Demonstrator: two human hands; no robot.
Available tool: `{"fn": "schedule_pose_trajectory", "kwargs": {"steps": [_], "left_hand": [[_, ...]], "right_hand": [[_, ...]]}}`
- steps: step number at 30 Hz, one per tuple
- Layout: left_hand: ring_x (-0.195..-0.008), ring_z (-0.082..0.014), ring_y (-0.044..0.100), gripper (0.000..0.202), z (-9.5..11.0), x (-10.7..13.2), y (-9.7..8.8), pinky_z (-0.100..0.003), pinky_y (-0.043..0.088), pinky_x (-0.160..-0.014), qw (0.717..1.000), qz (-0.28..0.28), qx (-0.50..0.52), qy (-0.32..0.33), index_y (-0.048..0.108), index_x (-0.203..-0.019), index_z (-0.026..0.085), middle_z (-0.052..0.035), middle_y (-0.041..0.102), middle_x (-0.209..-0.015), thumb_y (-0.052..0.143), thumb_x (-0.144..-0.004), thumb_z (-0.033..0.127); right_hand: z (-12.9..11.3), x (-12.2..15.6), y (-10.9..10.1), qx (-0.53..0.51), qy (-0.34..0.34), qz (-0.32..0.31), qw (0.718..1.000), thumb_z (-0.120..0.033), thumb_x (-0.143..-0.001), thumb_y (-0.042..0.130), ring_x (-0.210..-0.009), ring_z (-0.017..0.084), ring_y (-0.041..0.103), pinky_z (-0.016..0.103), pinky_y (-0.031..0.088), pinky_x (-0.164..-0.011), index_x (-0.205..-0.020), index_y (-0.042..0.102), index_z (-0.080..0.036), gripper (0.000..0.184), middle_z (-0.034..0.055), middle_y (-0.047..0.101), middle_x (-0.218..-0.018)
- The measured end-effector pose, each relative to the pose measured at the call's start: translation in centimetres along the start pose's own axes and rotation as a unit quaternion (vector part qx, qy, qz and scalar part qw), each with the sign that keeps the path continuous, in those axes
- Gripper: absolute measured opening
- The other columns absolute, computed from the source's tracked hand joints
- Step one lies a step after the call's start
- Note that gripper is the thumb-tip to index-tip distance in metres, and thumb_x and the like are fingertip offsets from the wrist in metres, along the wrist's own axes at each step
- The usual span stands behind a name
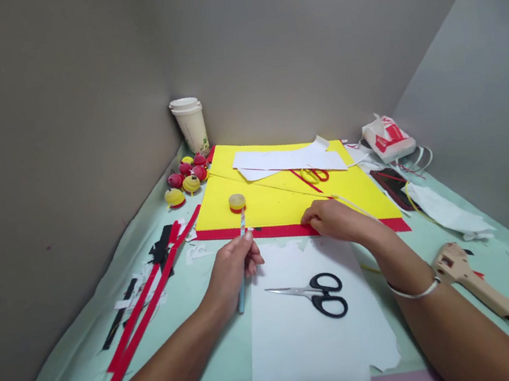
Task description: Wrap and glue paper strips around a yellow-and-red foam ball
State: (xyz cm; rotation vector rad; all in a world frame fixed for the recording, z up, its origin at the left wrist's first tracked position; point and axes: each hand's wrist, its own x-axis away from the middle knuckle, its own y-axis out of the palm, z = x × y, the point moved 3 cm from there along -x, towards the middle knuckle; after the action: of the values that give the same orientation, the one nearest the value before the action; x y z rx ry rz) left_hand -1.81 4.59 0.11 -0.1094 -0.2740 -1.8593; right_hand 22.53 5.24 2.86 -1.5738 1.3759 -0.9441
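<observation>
My left hand is closed around a thin blue pen-like stick, whose tip points up toward the red front edge of a yellow foam sheet. My right hand rests knuckles-up on that red edge, fingers curled and pressed down on the sheet; whether it holds anything I cannot make out. A small yellow roll sits on the yellow sheet just beyond the stick's tip. Black-handled scissors lie on a white paper sheet between my forearms.
A glue gun lies at the right. Red strips and black scraps lie at the left. Red and yellow round ornaments and a paper cup stand in the far corner. White paper pieces, red-handled scissors, a tissue pack.
</observation>
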Motion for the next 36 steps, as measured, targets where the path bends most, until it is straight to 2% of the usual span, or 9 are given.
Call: {"fn": "schedule_pose_trajectory", "kwargs": {"steps": [8,14,17,23,28,36], "left_hand": [[-0.051,-0.0103,0.046,0.038,0.0,0.0,0.0,-0.023,0.036,-0.05,1.0,-0.004,0.0,0.003,0.059,-0.072,0.017,-0.001,0.061,-0.062,0.058,-0.086,0.052],[-0.051,-0.0097,0.046,0.039,0.0,0.1,0.0,-0.022,0.036,-0.05,1.0,-0.003,-0.002,-0.001,0.058,-0.073,0.017,-0.0002,0.06,-0.061,0.058,-0.086,0.054],[-0.052,-0.0095,0.046,0.04,-0.1,0.0,0.0,-0.021,0.036,-0.05,1.0,-0.003,-0.005,-0.002,0.058,-0.073,0.017,0.0,0.061,-0.061,0.057,-0.086,0.054],[-0.051,-0.0091,0.046,0.039,-0.2,0.0,0.0,-0.021,0.036,-0.05,1.0,-0.003,-0.005,0.002,0.058,-0.073,0.016,0.0002,0.061,-0.061,0.057,-0.087,0.052],[-0.051,-0.0088,0.046,0.039,-0.1,0.0,0.0,-0.021,0.036,-0.05,1.0,-0.003,-0.004,0.0,0.058,-0.072,0.016,0.0003,0.061,-0.061,0.057,-0.087,0.052],[-0.05,-0.0089,0.046,0.038,-0.2,0.0,0.0,-0.021,0.036,-0.05,1.0,-0.005,-0.001,0.001,0.058,-0.073,0.016,0.0002,0.061,-0.06,0.057,-0.087,0.052]], "right_hand": [[-0.8,0.0,-0.6,-0.01,0.01,-0.021,1.0,-0.009,-0.075,0.047,-0.073,0.017,0.062,0.027,0.041,-0.065,-0.073,0.073,-0.023,0.029,0.0025,0.072,-0.085],[-0.7,-0.1,-0.2,-0.01,0.021,-0.044,0.999,-0.007,-0.073,0.048,-0.082,0.019,0.063,0.027,0.042,-0.069,-0.08,0.074,-0.022,0.031,0.0044,0.073,-0.094],[-0.8,0.0,-0.1,-0.012,0.026,-0.058,0.998,-0.008,-0.073,0.048,-0.08,0.019,0.062,0.026,0.041,-0.067,-0.079,0.073,-0.02,0.029,0.0056,0.073,-0.092],[-1.3,0.1,-0.9,-0.029,0.03,-0.064,0.997,-0.01,-0.074,0.045,-0.074,0.015,0.06,0.023,0.039,-0.061,-0.077,0.07,-0.02,0.027,0.0025,0.072,-0.086],[-0.8,0.1,-0.8,-0.03,0.047,-0.075,0.996,-0.01,-0.073,0.046,-0.076,0.017,0.062,0.025,0.041,-0.063,-0.082,0.071,-0.021,0.029,0.0035,0.073,-0.09],[-0.9,0.4,-0.1,-0.034,0.013,-0.103,0.994,-0.01,-0.074,0.049,-0.082,0.019,0.065,0.027,0.045,-0.07,-0.079,0.075,-0.025,0.03,0.001,0.076,-0.093]]}}
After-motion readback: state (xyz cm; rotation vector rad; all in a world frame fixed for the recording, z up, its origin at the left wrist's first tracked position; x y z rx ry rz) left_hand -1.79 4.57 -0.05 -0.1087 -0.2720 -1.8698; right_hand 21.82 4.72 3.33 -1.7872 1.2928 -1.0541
